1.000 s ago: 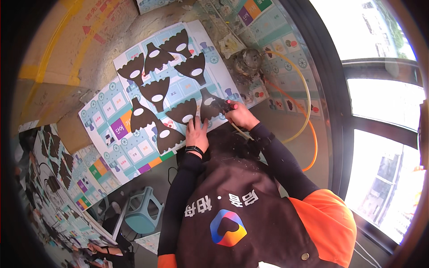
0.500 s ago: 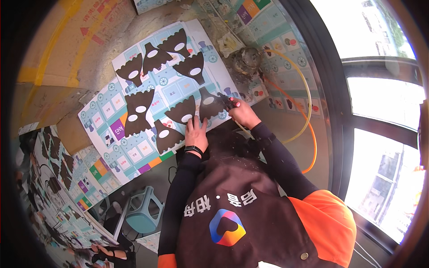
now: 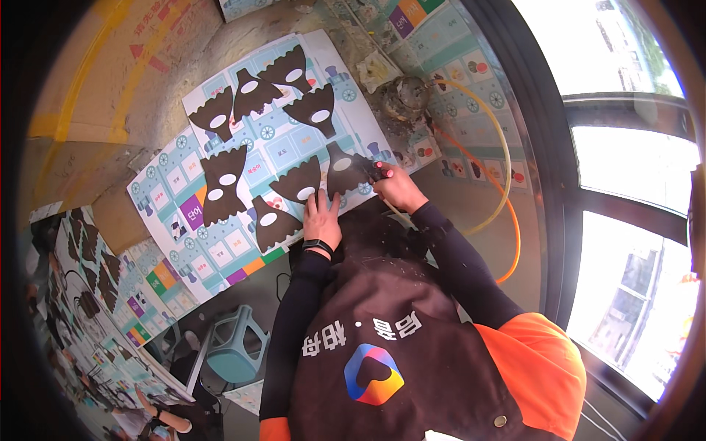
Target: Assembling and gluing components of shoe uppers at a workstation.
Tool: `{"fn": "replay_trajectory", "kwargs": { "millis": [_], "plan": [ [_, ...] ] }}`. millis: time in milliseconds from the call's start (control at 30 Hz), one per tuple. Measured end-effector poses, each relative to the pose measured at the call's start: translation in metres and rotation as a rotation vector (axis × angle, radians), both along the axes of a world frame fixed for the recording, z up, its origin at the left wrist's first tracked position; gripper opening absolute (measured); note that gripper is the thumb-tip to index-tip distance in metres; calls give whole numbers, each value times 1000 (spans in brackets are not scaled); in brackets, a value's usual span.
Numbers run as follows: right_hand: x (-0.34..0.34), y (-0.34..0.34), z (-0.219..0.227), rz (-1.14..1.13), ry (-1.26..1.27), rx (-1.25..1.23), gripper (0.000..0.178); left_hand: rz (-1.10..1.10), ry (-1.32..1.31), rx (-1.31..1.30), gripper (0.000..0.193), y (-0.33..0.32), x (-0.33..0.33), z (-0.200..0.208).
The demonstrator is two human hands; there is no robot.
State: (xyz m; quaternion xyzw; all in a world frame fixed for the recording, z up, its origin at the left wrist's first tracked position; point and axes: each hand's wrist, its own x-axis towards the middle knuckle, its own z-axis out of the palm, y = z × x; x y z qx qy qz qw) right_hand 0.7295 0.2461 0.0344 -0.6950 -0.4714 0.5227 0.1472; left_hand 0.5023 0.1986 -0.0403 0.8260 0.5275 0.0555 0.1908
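Observation:
My right hand [image 3: 399, 189] is wrapped round a small black spray gun [image 3: 378, 173] with red parts. Its front end points left, over a dark leather-like cutout [image 3: 340, 180] with a scalloped edge and a white oval. A greyish haze hangs over that piece. My left hand [image 3: 321, 220], with a black band at the wrist, lies flat with fingers spread at the board's near edge. Its fingertips touch the near side of the cutout and of a neighbouring dark cutout [image 3: 294, 176]. Several similar cutouts lie beyond, with a double-ended one [image 3: 224, 198] to the left.
Printed sheets [image 3: 257, 165] cover the work surface. A yellow hose [image 3: 507, 169] and an orange hose [image 3: 519, 242] loop at the right, beside a window frame [image 3: 562, 147]. Cardboard [image 3: 95, 95] stands at the left. Below are a teal stool [image 3: 235, 349] and another person's arm [image 3: 173, 419].
My right hand and the spray gun have shifted slightly right and nearer. The double-ended cutout has slid a little left. My left hand stays put; the other person's arm has moved.

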Motion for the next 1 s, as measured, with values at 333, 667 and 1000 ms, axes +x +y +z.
{"fn": "replay_trajectory", "kwargs": {
  "millis": [333, 667, 1000],
  "plan": [
    [2, -4, -8, -125, -57, 74, 33, -4, -17, 5, 55, -3, -1, -2],
    [-7, -14, 0, -39, 54, -45, 30, -3, -16, -2, 56, -6, -1, -2],
    [-2, -6, 4, -102, -58, 65, 39, -2, -10, 8, 58, -8, -4, -1]
  ]
}}
